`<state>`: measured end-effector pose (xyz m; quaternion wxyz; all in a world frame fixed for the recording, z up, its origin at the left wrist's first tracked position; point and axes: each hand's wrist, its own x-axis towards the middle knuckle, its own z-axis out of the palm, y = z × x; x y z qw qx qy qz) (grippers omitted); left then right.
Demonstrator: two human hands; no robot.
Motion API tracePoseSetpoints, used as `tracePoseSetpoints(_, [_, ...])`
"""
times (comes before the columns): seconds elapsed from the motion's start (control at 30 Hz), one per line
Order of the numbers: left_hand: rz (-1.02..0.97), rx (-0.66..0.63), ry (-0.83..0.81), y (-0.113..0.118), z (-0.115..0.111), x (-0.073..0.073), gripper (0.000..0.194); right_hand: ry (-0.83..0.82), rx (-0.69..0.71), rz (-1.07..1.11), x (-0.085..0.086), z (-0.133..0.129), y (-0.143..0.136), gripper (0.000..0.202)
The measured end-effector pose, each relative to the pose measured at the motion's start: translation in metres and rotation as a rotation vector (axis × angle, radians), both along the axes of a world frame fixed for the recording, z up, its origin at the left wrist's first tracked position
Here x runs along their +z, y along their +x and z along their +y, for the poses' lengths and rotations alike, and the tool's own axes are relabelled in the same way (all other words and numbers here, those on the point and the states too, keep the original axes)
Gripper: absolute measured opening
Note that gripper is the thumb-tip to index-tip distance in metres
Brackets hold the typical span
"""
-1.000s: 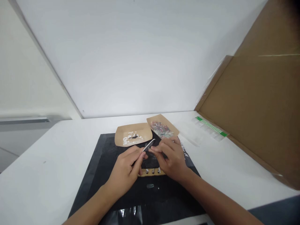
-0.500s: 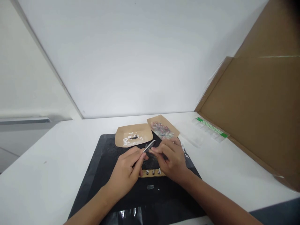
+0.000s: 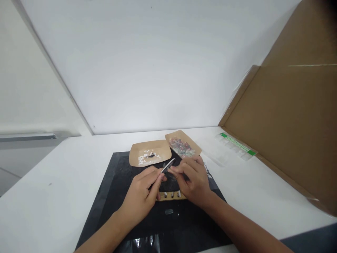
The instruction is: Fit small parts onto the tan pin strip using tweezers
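Observation:
My left hand (image 3: pixel 144 188) pinches the lower end of a thin white nail file (image 3: pixel 167 166), which slants up to the right. Close to the file's right side, my right hand (image 3: pixel 193 177) is closed, thumb against finger, on what looks like a small clear false nail, mostly covered by the fingertips. Below both hands a yellowish strip (image 3: pixel 169 196) carries several small round metal pieces with white bits on them; its ends are hidden by my hands. One loose clear false nail (image 3: pixel 169 212) lies on the black mat (image 3: pixel 118 196) nearer to me.
A brown paper tray (image 3: pixel 135 149) with white bits and a dark piece stands at the mat's back edge. Beside it, another paper tray (image 3: pixel 193 140) holds small clear packets. A clear sheet with green print (image 3: pixel 237 144) lies right, along a big cardboard panel (image 3: pixel 289 123).
The view has shifted very slightly. Both hands keep nearly the same pose, with the file still in the left and the right fingers still pinched beside it.

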<state>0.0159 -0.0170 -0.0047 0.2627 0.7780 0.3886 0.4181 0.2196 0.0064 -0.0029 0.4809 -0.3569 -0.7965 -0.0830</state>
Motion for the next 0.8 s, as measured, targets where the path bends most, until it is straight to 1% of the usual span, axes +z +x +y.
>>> tracePoseSetpoints(0.1, [0.0, 0.002, 0.006, -0.0003, -0.0003, -0.0009, 0.027, 0.023, -0.06, 0.044, 0.0037, 0.0031, 0.0048, 0.016])
tracePoseSetpoints(0.2, [0.001, 0.001, 0.014, -0.0003, -0.0008, -0.0018, 0.026, 0.046, -0.081, 0.077, 0.006, 0.0062, 0.0089, 0.016])
tracePoseSetpoints(0.3, [0.0, 0.003, 0.011, 0.0002, -0.0011, -0.0014, 0.026, 0.036, -0.058, 0.068, 0.0048, 0.0052, 0.0076, 0.016])
tracePoseSetpoints(0.43, [0.007, 0.003, 0.024, 0.0008, -0.0003, -0.0001, 0.026, 0.006, 0.018, -0.005, 0.0023, 0.0005, 0.0021, 0.015])
tracePoseSetpoints(0.5, [0.01, 0.004, 0.027, 0.0009, 0.0002, 0.0001, 0.026, 0.005, 0.023, -0.014, 0.003, -0.0003, 0.0015, 0.015])
tracePoseSetpoints(0.67, [-0.012, -0.007, 0.007, 0.0011, -0.0007, -0.0008, 0.027, 0.04, -0.062, 0.069, 0.008, 0.0036, 0.0076, 0.015])
tracePoseSetpoints(0.8, [-0.001, -0.017, 0.005, 0.0008, -0.0014, -0.0012, 0.026, 0.04, -0.076, 0.091, 0.0089, 0.006, 0.0095, 0.017])
